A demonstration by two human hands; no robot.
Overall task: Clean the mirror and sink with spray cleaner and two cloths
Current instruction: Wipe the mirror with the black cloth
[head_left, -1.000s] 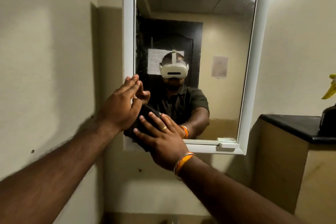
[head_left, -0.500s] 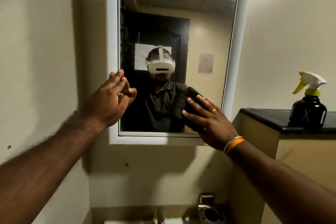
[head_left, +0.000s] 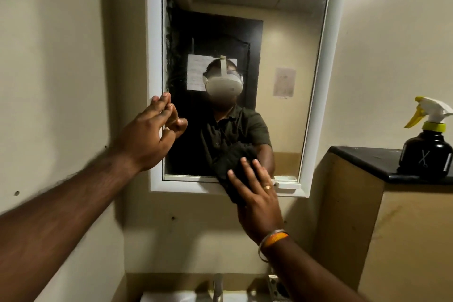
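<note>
Mirror [head_left: 282, 68] wiping is underway: the right hand [head_left: 257, 201] presses a dark cloth [head_left: 230, 162] flat-fingered at the glass's lower centre; the left hand [head_left: 144, 137], open, braces the frame. The sink [head_left: 171, 298], bottom edge, seemingly remains untouched.

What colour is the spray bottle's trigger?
Yellow, on the spray bottle, seen best in the head view.

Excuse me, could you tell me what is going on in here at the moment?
A person is wiping a wall mirror above a sink. The right hand presses a dark cloth flat against the glass at the mirror's lower edge, overlapping the white frame. The left hand rests with straight fingers on the left side of the frame, holding nothing. The spray bottle stands untouched on the black ledge to the right. Only one cloth is in view.
</note>
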